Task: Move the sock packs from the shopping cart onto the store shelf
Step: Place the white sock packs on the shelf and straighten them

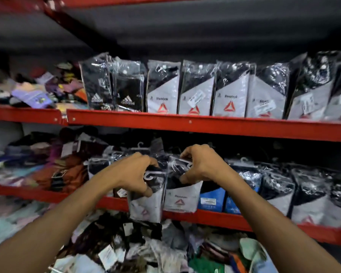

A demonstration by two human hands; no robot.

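My left hand [135, 171] grips the top of a black-and-grey Reebok sock pack [146, 203] that hangs in front of the red edge of the middle shelf [215, 216]. Right beside it, my right hand [202, 164] holds the top of a second Reebok sock pack [182, 200] standing on that shelf. Both packs are in clear plastic with white hanger hooks. More packs [307, 196] stand in a row to the right on the same shelf.
The upper shelf [185, 123] carries a row of Adidas packs [112, 85] and Reebok packs [197, 89]. Loose coloured garments [37, 91] pile up at the left of both shelves. Below my arms lies a heap of mixed clothing and tags [146, 249].
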